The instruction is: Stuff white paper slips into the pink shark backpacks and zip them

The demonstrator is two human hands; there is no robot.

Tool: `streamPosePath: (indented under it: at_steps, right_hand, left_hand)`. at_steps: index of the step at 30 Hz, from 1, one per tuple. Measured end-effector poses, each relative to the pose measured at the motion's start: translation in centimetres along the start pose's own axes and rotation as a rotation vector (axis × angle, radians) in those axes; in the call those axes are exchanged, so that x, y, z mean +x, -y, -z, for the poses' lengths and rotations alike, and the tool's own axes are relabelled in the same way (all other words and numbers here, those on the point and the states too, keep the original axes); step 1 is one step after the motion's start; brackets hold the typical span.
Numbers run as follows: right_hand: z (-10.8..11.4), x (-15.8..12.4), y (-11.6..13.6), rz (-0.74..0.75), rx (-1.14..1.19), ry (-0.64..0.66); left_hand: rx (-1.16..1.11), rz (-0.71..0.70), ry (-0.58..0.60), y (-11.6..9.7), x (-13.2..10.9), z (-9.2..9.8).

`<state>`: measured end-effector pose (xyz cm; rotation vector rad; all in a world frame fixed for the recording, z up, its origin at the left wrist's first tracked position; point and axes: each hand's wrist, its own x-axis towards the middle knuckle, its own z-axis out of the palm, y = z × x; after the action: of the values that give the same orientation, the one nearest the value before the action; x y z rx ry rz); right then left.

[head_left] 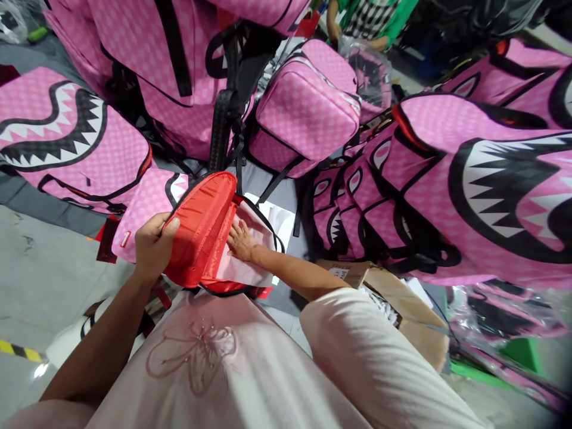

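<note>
In front of me lies an unzipped backpack (201, 238) with a bright red lining, its black-edged opening spread wide. My left hand (155, 244) pinches the rim of its raised front panel, thumb on the red side. Inside the bag, my right hand (241, 240) rests on a pale sheet-like layer (257, 256) with fingers apart. I cannot tell whether that layer is paper or padding. Beneath the left side shows a pink checked piece (145, 205) with a shark-mouth print and a small red label. White paper (282, 223) lies behind the bag.
Pink shark-mouth backpacks crowd the table at left (71, 137) and right (491, 179). Another pink backpack (308, 113) stands at the back. An open cardboard box (402, 316) is by my right elbow. Across the table, a person in a green sleeve (402, 24) handles a plastic-wrapped bag (369, 71).
</note>
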<state>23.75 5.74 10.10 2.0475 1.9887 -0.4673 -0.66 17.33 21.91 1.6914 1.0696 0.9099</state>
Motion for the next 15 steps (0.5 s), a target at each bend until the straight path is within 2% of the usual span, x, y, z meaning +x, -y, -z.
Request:
streamPosePath:
  at_steps: [3, 7, 10, 15]
  right_hand:
    - [0.1, 0.1, -0.2, 0.020, -0.009, -0.019]
    - [0.3, -1.1, 0.9, -0.006, -0.012, -0.026]
    - [0.1, -0.8, 1.5, 0.009, -0.043, -0.023]
    - [0.0, 1.3, 1.0, 0.046, -0.045, -0.139]
  left_hand:
    - [0.018, -0.017, -0.006, 0.0, 0.0, 0.1]
    - [0.065, -0.061, -0.005, -0.3, -0.5, 0.7]
    - [0.076, 0.003, 0.003, 0.5, -0.3, 0.5]
    - [-0.037, 0.099, 0.038, 1.2, 0.6, -0.4]
